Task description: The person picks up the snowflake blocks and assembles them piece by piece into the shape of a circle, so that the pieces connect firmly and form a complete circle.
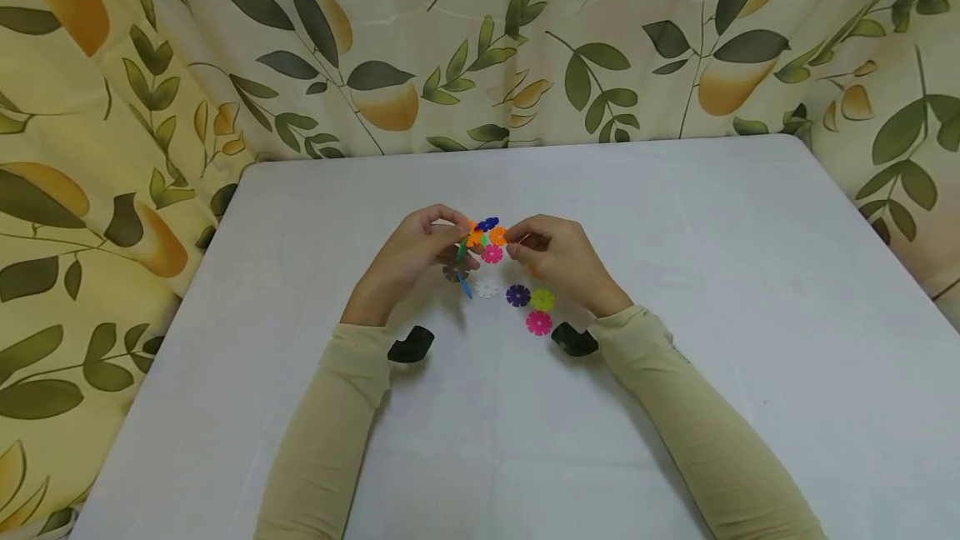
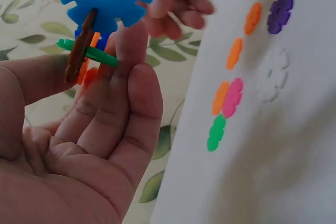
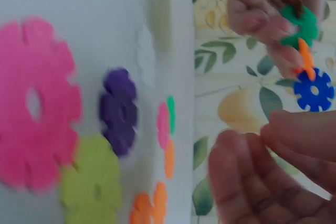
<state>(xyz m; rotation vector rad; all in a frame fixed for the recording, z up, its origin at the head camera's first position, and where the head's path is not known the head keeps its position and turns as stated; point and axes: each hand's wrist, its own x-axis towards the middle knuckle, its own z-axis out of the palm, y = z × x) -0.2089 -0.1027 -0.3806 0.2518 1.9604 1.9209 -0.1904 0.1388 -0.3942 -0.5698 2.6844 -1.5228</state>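
Left grip [image 1: 420,244] pinching a chain of slotted discs [image 3: 310,32]: light blue, brown, green, orange, dark blue. Chain's above the desk [image 1: 465,423]. Right grip [image 1: 561,250] near it, fingers loosely curled. On desk: purple disc [image 1: 518,296], yellow-green disc [image 1: 542,299], pink disc [image 1: 538,323] clustered.

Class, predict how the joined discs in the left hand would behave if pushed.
The joined discs are probably light, as those seen edge-on look thin. They might twist or separate at the joins, where narrow edges meet. Set down, they may tip, since they face different ways.
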